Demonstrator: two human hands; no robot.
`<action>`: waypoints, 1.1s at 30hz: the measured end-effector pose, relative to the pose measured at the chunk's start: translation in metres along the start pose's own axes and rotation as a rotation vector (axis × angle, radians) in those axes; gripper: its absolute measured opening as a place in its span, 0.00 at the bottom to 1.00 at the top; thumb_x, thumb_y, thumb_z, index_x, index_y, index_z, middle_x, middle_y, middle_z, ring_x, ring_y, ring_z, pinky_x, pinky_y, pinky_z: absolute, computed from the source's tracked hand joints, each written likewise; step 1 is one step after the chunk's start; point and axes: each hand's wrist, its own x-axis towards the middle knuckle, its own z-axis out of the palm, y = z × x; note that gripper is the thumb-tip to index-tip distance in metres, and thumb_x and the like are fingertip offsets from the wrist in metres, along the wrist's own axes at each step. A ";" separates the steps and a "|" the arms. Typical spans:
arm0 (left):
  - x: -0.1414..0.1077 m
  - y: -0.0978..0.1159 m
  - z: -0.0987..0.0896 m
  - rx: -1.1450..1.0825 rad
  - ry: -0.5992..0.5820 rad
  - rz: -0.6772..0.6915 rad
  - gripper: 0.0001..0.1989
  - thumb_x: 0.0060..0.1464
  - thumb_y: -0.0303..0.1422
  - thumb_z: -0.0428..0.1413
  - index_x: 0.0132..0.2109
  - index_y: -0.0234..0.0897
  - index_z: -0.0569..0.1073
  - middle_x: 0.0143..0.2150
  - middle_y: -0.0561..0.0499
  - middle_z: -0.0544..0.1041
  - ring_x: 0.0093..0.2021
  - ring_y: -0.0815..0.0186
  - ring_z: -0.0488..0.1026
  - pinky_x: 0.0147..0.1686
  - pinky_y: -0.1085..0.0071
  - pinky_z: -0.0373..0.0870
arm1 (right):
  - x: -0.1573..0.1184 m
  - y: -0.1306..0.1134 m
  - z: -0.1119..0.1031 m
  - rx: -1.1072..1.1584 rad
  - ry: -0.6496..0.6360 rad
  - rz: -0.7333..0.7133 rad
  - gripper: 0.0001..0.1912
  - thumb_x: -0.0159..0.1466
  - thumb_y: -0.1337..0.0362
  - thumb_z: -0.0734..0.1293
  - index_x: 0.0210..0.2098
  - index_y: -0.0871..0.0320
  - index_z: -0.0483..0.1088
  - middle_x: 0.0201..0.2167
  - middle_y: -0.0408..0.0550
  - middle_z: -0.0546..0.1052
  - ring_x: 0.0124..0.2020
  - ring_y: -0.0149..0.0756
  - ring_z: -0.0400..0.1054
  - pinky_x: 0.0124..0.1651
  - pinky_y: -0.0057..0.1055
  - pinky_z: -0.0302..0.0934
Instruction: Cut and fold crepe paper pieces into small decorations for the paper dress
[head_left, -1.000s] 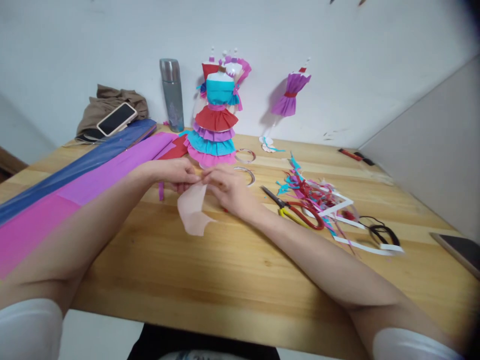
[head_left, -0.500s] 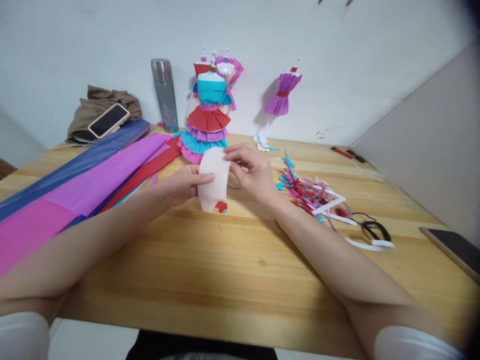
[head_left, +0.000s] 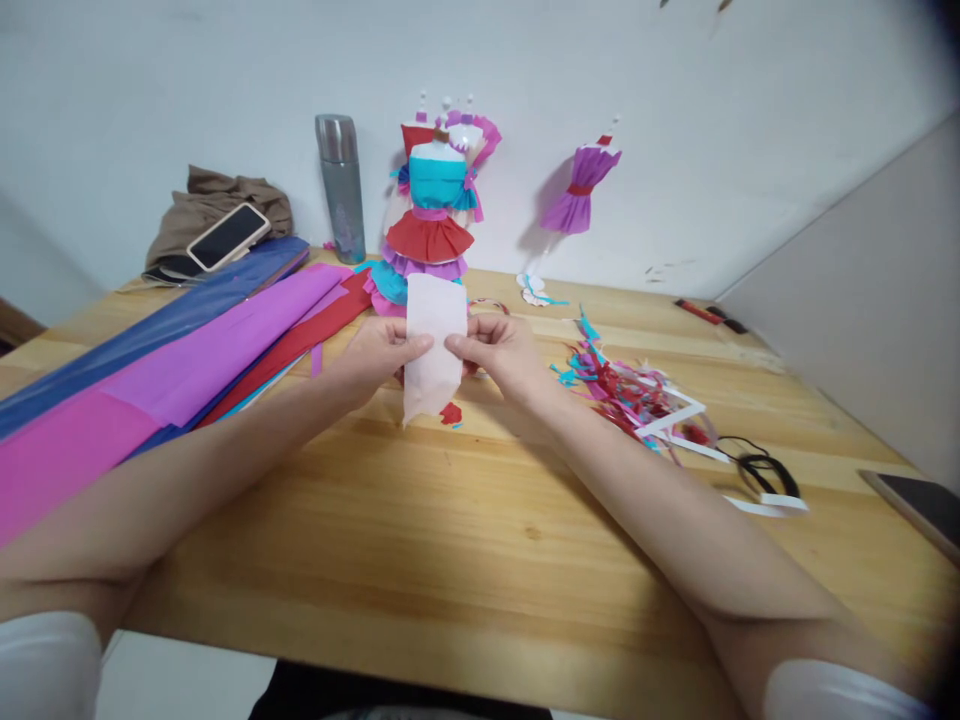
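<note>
A pale, whitish piece of paper hangs upright between my hands above the table, its lower edge uneven. My left hand pinches its left side, thumb in front. On the opposite edge, my right hand grips it the same way; the fingers of both hands are partly hidden behind the sheet. Just below the paper lies a small red scrap. Behind it stands a dress form in a tiered paper dress of blue, red, purple and pink, its lowest tier partly covered by the sheet.
Long folded sheets of coloured paper stretch along the left. A flask, a phone and brown cloth stand or lie at the back. Paper scraps are heaped at right, near a black cord. A purple-dressed form leans by the wall.
My right hand has shifted from the paper's upper right corner down to its right edge, now pinching opposite my left. The sheet looks flatter and wider. The view has shifted slightly.
</note>
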 end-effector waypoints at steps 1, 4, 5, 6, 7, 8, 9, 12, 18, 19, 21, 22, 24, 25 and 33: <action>0.000 0.000 0.000 -0.007 -0.008 0.000 0.13 0.49 0.40 0.65 0.33 0.32 0.79 0.31 0.45 0.82 0.30 0.61 0.79 0.31 0.67 0.75 | 0.000 0.000 0.000 0.002 0.004 -0.010 0.16 0.50 0.56 0.79 0.20 0.54 0.70 0.15 0.41 0.72 0.16 0.28 0.63 0.20 0.28 0.58; 0.001 0.000 -0.001 -0.055 -0.045 -0.005 0.13 0.49 0.40 0.65 0.33 0.31 0.79 0.30 0.45 0.81 0.30 0.61 0.79 0.33 0.66 0.75 | 0.002 0.001 -0.001 0.067 -0.008 -0.018 0.13 0.52 0.56 0.78 0.23 0.54 0.73 0.16 0.39 0.73 0.16 0.28 0.63 0.20 0.27 0.58; 0.001 0.000 -0.001 -0.072 -0.061 -0.014 0.14 0.49 0.40 0.65 0.34 0.31 0.80 0.30 0.44 0.81 0.30 0.61 0.79 0.33 0.65 0.75 | 0.003 0.002 -0.001 0.103 -0.006 -0.023 0.12 0.51 0.57 0.78 0.25 0.54 0.73 0.16 0.39 0.73 0.16 0.27 0.62 0.20 0.27 0.57; 0.001 0.001 -0.001 -0.088 -0.076 -0.025 0.15 0.48 0.40 0.65 0.35 0.30 0.80 0.31 0.44 0.81 0.30 0.61 0.79 0.33 0.66 0.75 | 0.004 0.003 -0.001 0.142 0.004 -0.029 0.12 0.51 0.57 0.78 0.26 0.54 0.74 0.17 0.38 0.72 0.16 0.27 0.62 0.20 0.26 0.57; 0.001 0.001 -0.001 -0.103 -0.089 -0.038 0.15 0.48 0.40 0.65 0.36 0.30 0.80 0.31 0.43 0.81 0.30 0.61 0.78 0.32 0.66 0.75 | 0.005 0.005 -0.002 0.180 0.017 -0.033 0.13 0.50 0.57 0.78 0.27 0.55 0.74 0.17 0.38 0.72 0.16 0.27 0.62 0.20 0.26 0.57; 0.001 0.002 -0.001 -0.116 -0.101 -0.053 0.16 0.48 0.41 0.64 0.36 0.30 0.80 0.32 0.43 0.81 0.29 0.62 0.78 0.31 0.67 0.74 | 0.006 0.006 -0.002 0.213 0.028 -0.030 0.13 0.49 0.57 0.78 0.28 0.55 0.73 0.16 0.37 0.72 0.16 0.27 0.63 0.19 0.25 0.56; 0.001 0.002 -0.001 -0.128 -0.112 -0.067 0.16 0.48 0.40 0.64 0.36 0.30 0.79 0.32 0.43 0.81 0.29 0.62 0.78 0.31 0.67 0.74 | 0.007 0.007 -0.002 0.239 0.033 -0.023 0.14 0.48 0.57 0.78 0.28 0.55 0.73 0.16 0.37 0.72 0.16 0.27 0.63 0.19 0.24 0.56; 0.003 0.003 -0.001 -0.162 -0.101 -0.071 0.14 0.48 0.38 0.64 0.37 0.30 0.78 0.31 0.45 0.80 0.28 0.65 0.76 0.29 0.69 0.73 | 0.008 0.009 -0.003 0.280 0.028 0.011 0.14 0.47 0.59 0.78 0.27 0.56 0.72 0.16 0.36 0.72 0.16 0.26 0.63 0.20 0.23 0.57; 0.004 0.006 0.000 -0.200 -0.013 0.064 0.14 0.44 0.37 0.65 0.36 0.30 0.78 0.31 0.47 0.80 0.28 0.67 0.75 0.28 0.72 0.71 | 0.005 0.004 -0.002 0.230 -0.044 0.076 0.18 0.46 0.55 0.79 0.29 0.56 0.72 0.17 0.37 0.73 0.16 0.26 0.64 0.20 0.24 0.58; 0.004 0.006 0.001 -0.189 -0.013 0.074 0.14 0.44 0.37 0.66 0.35 0.30 0.78 0.30 0.47 0.80 0.28 0.67 0.75 0.28 0.72 0.71 | 0.005 0.004 -0.001 0.213 -0.036 0.060 0.18 0.46 0.54 0.79 0.28 0.56 0.72 0.17 0.37 0.73 0.15 0.26 0.63 0.19 0.24 0.57; 0.002 0.008 0.003 -0.176 -0.024 0.086 0.15 0.43 0.37 0.66 0.37 0.30 0.79 0.30 0.47 0.80 0.28 0.67 0.75 0.27 0.73 0.70 | 0.005 0.004 0.001 0.199 0.011 0.016 0.18 0.46 0.53 0.79 0.26 0.56 0.72 0.16 0.37 0.72 0.15 0.25 0.61 0.18 0.25 0.55; 0.001 0.008 0.004 -0.183 -0.029 0.090 0.16 0.42 0.37 0.67 0.38 0.30 0.79 0.30 0.47 0.80 0.27 0.67 0.74 0.26 0.73 0.70 | 0.005 0.005 0.001 0.202 0.038 -0.001 0.18 0.46 0.53 0.79 0.25 0.56 0.71 0.16 0.37 0.72 0.15 0.25 0.61 0.18 0.25 0.54; -0.001 0.009 0.007 -0.221 -0.023 0.094 0.18 0.42 0.36 0.67 0.40 0.31 0.79 0.30 0.48 0.80 0.25 0.68 0.73 0.24 0.74 0.69 | 0.006 0.006 0.002 0.221 0.073 -0.020 0.16 0.46 0.54 0.78 0.27 0.56 0.73 0.17 0.37 0.72 0.15 0.25 0.60 0.17 0.25 0.53; -0.002 0.010 0.008 -0.243 -0.017 0.091 0.18 0.41 0.35 0.67 0.41 0.31 0.79 0.30 0.49 0.80 0.24 0.69 0.73 0.23 0.74 0.69 | 0.006 0.007 0.002 0.232 0.079 -0.025 0.16 0.46 0.55 0.78 0.28 0.56 0.74 0.17 0.37 0.72 0.15 0.25 0.60 0.17 0.26 0.53; -0.002 0.012 0.006 -0.258 0.027 0.119 0.12 0.45 0.34 0.67 0.35 0.32 0.77 0.24 0.53 0.74 0.21 0.72 0.69 0.22 0.76 0.68 | 0.004 0.008 0.002 0.251 0.037 -0.003 0.13 0.49 0.57 0.76 0.26 0.56 0.71 0.16 0.37 0.71 0.14 0.26 0.61 0.18 0.26 0.52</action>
